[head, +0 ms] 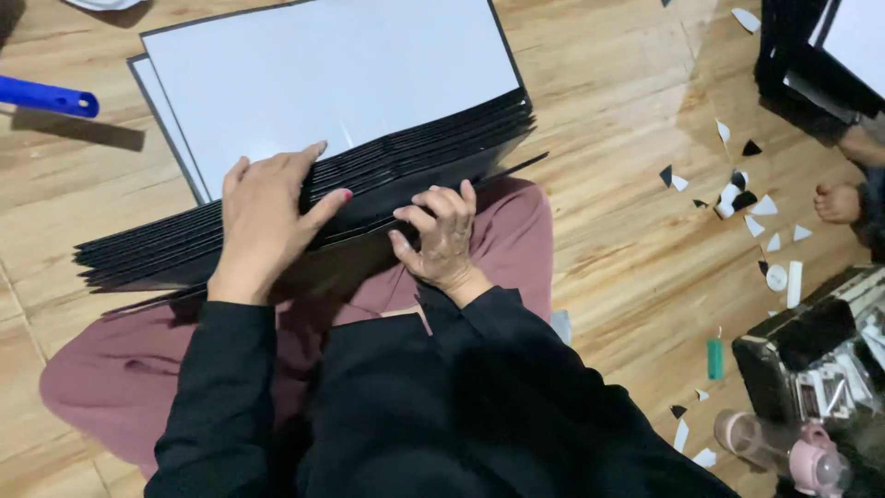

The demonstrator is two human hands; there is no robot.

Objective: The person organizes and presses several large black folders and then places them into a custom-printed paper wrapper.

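Stack of black-edged white boards [350, 83] is pressed by open left hand [263, 217]; its front edge is pinched by curled right hand [441, 235]; paper scraps [751, 198] are scattered nearby.

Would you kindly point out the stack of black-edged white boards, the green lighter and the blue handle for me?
stack of boards [350, 74], head view, on the white face of the top board.
green lighter [715, 358], head view, on its green body.
blue handle [46, 96], head view, on the middle of its shaft.

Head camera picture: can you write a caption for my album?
Seated on a wooden floor, a person's left hand and right hand rest on a stack of black-edged white boards.
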